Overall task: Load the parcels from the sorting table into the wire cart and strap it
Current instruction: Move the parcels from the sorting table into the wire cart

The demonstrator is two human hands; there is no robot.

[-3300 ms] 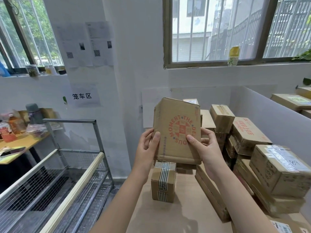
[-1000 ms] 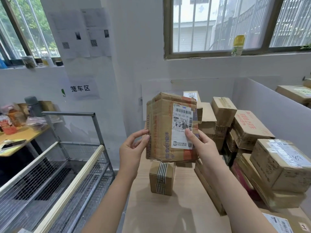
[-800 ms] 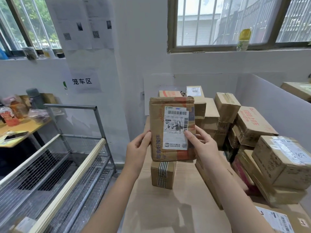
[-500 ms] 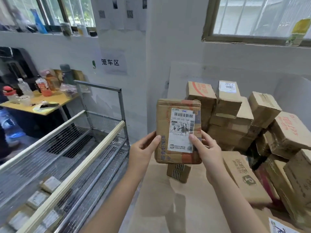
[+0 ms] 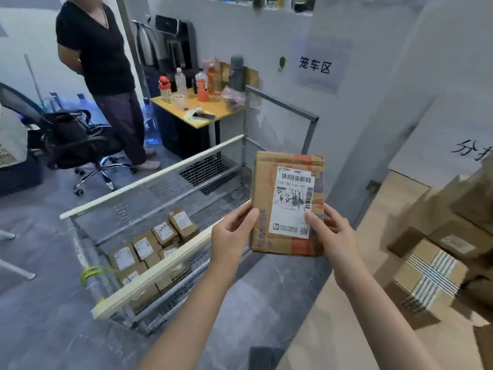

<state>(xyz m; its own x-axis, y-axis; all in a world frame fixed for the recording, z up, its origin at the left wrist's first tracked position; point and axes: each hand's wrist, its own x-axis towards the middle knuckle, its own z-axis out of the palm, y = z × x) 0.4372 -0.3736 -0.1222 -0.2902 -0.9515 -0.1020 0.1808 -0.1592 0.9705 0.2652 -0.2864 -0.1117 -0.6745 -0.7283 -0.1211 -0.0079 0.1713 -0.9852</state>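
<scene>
Squarely in view, one brown parcel is held upright in the air, between the wire cart and the sorting table. The left hand grips its left edge and the right hand its right. Its white shipping label shows barcodes, blue "EMS" and a number starting 159-159. At least six labelled boxes lie in the cart. A wall sign reads 笼车区.

Brown parcel, white label, orange tape
</scene>
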